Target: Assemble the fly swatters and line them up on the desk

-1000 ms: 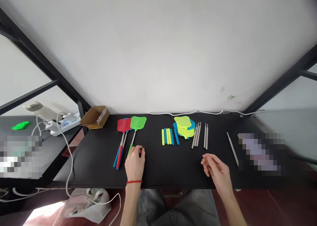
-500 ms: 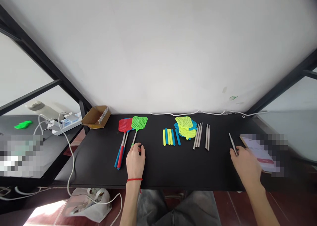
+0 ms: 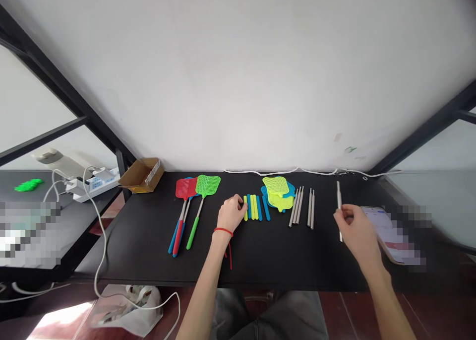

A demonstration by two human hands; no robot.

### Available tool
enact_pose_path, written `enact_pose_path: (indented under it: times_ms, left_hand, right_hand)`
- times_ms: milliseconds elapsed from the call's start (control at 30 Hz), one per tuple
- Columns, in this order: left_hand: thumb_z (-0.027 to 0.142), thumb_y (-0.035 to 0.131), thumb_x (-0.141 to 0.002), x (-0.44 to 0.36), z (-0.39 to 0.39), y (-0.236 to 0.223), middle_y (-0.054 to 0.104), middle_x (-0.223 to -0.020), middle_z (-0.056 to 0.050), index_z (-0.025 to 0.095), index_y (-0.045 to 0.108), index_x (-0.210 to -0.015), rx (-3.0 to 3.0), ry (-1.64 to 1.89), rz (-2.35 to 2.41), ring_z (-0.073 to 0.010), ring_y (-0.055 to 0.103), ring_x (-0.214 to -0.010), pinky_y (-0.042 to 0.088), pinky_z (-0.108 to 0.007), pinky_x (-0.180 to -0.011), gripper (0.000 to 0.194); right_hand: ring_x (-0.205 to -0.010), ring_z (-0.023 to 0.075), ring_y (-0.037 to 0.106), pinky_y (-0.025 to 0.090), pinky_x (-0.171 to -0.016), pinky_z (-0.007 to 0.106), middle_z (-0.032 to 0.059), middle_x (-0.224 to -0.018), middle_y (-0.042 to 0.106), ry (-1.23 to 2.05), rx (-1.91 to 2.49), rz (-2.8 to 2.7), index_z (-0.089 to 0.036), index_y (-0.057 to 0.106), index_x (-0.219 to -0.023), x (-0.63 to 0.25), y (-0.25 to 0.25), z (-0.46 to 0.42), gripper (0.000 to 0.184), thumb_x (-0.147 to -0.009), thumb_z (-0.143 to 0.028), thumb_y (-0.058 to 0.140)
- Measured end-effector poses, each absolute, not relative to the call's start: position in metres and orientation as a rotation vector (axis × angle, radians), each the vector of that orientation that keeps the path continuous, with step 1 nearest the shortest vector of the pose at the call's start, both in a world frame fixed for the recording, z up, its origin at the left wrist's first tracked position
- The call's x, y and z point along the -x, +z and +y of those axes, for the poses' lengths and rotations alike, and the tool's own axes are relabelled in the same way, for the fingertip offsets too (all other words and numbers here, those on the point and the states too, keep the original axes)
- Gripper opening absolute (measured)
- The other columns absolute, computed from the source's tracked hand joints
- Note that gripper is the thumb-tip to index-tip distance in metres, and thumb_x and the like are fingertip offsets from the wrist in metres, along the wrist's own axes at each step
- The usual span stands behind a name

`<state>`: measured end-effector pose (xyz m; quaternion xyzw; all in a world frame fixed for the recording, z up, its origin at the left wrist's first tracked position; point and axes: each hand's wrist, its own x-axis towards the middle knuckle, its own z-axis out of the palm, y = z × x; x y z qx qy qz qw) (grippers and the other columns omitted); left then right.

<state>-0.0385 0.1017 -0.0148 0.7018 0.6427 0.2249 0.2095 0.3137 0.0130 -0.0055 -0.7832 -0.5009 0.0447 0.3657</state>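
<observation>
My left hand (image 3: 231, 214), with a red string at its wrist, has its fingers curled at the leftmost yellow handle (image 3: 246, 212), which lies in a row with other yellow and blue handles (image 3: 256, 207). At the right, my right hand (image 3: 356, 230) pinches a silver metal rod (image 3: 339, 196) held nearly upright. Several more rods (image 3: 297, 206) lie between the hands, beside a pile of yellow and blue fly swatter heads (image 3: 278, 193). Left of my left hand lie a green fly swatter (image 3: 197, 216) and red and blue ones (image 3: 179, 226), with handles on.
A phone (image 3: 390, 236) lies right of my right hand. An open cardboard box (image 3: 143, 176) stands at the back left, near a white power strip (image 3: 94, 183) with cables. A white cable (image 3: 260, 173) runs along the wall. Below the table is a plastic bag (image 3: 130, 310).
My left hand has left the green fly swatter and moved right to the yellow handle. My right hand has shifted slightly left and up, turning the rod more upright.
</observation>
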Motion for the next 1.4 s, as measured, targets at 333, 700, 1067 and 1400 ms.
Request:
enact_pose_path:
  times_ms: [333,700,1067,1400]
  left_hand:
    - [0.03,0.058,-0.085,0.034,0.097,-0.019,0.064,-0.086,-0.005,0.021,0.053,-0.082,-2.05,0.593,1.948,-0.0188,0.059,-0.068,0.029,-0.028,-0.057,0.01]
    - [0.027,0.044,-0.093,0.049,0.096,-0.011,0.047,-0.063,0.003,0.019,0.058,-0.083,-1.766,1.047,1.512,-0.0119,0.043,-0.056,0.029,-0.025,-0.058,0.019]
    - [0.052,0.062,-0.088,0.043,0.093,-0.005,0.023,-0.062,0.008,0.017,0.056,-0.086,-1.19,0.961,0.838,-0.0052,0.016,-0.05,0.011,-0.022,-0.047,0.035]
    - [0.051,0.064,-0.087,0.047,0.094,-0.001,0.019,-0.061,0.008,0.017,0.055,-0.083,-1.167,0.936,0.808,-0.0054,0.015,-0.051,0.01,-0.023,-0.047,0.035]
  right_hand:
    - [-0.042,0.0087,0.038,0.031,-0.034,0.022,-0.0042,-0.06,0.048,1.086,1.248,-1.06,-0.019,0.07,-0.102,-0.214,0.033,0.088,0.034,-0.082,-0.046,0.071]
    - [-0.048,0.011,0.05,0.034,-0.037,0.021,-0.0029,-0.063,0.057,1.298,0.967,-0.934,-0.022,0.058,-0.085,-0.191,0.01,0.096,0.025,-0.081,-0.039,0.076]
    - [-0.046,0.0094,0.045,0.029,-0.036,0.023,0.0072,-0.075,0.067,1.313,0.909,-1.035,-0.016,0.073,-0.09,-0.185,0.007,0.085,0.033,-0.092,-0.048,0.063]
    - [-0.048,0.0096,0.042,0.03,-0.039,0.024,0.0083,-0.079,0.068,1.263,0.943,-1.037,-0.017,0.073,-0.09,-0.182,0.01,0.082,0.034,-0.094,-0.049,0.061]
